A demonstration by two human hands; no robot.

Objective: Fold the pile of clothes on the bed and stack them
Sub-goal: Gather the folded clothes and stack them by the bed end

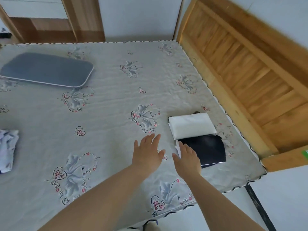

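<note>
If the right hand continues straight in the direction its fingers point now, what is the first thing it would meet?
Probably the folded white garment. The right hand is open over the near left edge of the folded dark garment, fingers pointing up and slightly left. Height above the cloth is unclear, so it may already touch the dark one.

white folded garment (pixel 191 126) atop black folded garment (pixel 206 150) | crumpled clothes (pixel 7 150) far left

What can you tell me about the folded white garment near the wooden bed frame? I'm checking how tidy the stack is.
The folded white cloth garment is a smooth, neat rectangle lying flat on the grey flower-printed bedsheet, near the bed's right edge. Its near edge overlaps the folded black garment, so the two are offset rather than squarely stacked. A dark scrap shows at its far edge. Neither hand touches it.
</note>
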